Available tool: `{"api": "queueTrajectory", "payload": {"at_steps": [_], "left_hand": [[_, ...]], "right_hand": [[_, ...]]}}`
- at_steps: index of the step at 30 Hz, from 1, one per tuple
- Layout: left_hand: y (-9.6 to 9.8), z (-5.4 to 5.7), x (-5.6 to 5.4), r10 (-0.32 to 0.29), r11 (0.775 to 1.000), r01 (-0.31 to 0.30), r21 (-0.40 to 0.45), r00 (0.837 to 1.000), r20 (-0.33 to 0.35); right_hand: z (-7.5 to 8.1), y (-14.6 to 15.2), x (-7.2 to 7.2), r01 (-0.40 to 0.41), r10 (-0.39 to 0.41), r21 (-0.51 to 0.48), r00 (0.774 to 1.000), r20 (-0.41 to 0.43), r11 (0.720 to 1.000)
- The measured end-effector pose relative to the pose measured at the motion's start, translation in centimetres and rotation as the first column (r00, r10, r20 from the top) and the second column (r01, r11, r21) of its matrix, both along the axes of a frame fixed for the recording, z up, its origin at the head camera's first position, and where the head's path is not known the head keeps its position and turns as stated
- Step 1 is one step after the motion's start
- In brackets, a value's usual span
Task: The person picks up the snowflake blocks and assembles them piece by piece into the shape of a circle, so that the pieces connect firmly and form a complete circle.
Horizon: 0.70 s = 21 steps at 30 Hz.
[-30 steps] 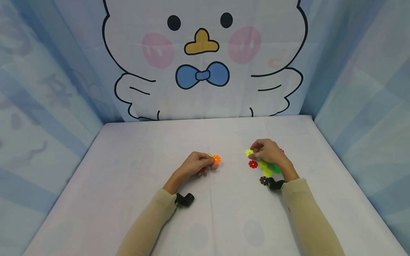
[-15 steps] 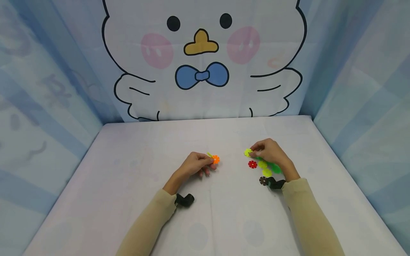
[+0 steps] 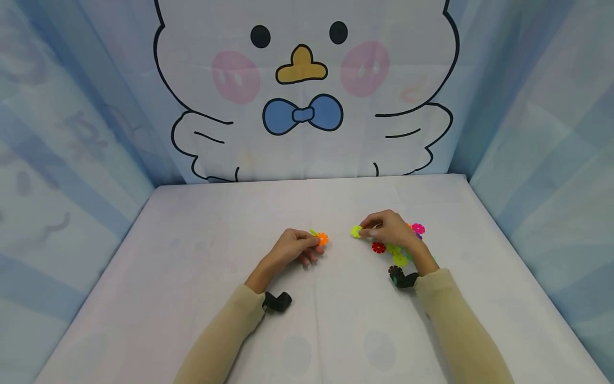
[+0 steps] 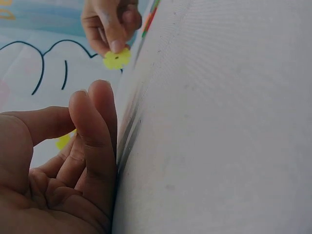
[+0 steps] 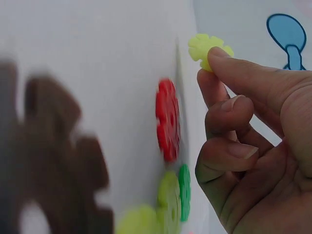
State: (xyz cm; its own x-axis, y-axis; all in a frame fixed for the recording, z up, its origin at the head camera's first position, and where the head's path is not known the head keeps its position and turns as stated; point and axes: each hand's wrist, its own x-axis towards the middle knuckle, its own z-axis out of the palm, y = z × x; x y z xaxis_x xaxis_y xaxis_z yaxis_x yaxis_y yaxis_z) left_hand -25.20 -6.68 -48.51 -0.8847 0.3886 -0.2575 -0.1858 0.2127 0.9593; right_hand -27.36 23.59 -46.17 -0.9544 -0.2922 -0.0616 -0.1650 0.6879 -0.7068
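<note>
My left hand (image 3: pixel 293 247) pinches an orange notched plastic disc (image 3: pixel 323 239) between thumb and index finger. Behind it a yellow disc (image 3: pixel 313 232) stands edge-on, and in the left wrist view most of that pair is hidden by the fingers. To the right, my right hand (image 3: pixel 389 229) holds another yellow notched disc (image 3: pixel 355 231) by its edge between thumb and fingertip. In the right wrist view this yellow disc (image 5: pixel 199 48) is raised off the table, with the other fingers curled underneath. A gap separates the two hands.
Loose notched discs lie under and around the right hand: a red disc (image 3: pixel 378 247), a yellow-green disc (image 3: pixel 400 259), a pink disc (image 3: pixel 418 228) and a brown disc (image 3: pixel 395 270) beside the wrist camera. A printed curtain (image 3: pixel 307 149) stands behind the white table (image 3: pixel 192 240).
My right hand has moved left with the yellow disc, toward the left hand, uncovering the pink disc behind it. The left hand stays nearly in place with the orange disc.
</note>
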Motion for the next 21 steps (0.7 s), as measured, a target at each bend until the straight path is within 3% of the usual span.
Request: {"api": "queueTrajectory", "payload": {"at_steps": [10, 21], "left_hand": [[0.0, 0.0, -0.2, -0.003, 1.000, 0.003, -0.007, 1.000, 0.010], [-0.1, 0.1, -0.1, -0.003, 1.000, 0.003, -0.011, 1.000, 0.010]], "right_hand": [[-0.2, -3.6, 0.7, -0.072, 0.073, 0.014, 0.995, -0.071, 0.997], [-0.1, -5.1, 1.1, -0.134, 0.130, -0.024, 0.986, -0.108, 0.991]]}}
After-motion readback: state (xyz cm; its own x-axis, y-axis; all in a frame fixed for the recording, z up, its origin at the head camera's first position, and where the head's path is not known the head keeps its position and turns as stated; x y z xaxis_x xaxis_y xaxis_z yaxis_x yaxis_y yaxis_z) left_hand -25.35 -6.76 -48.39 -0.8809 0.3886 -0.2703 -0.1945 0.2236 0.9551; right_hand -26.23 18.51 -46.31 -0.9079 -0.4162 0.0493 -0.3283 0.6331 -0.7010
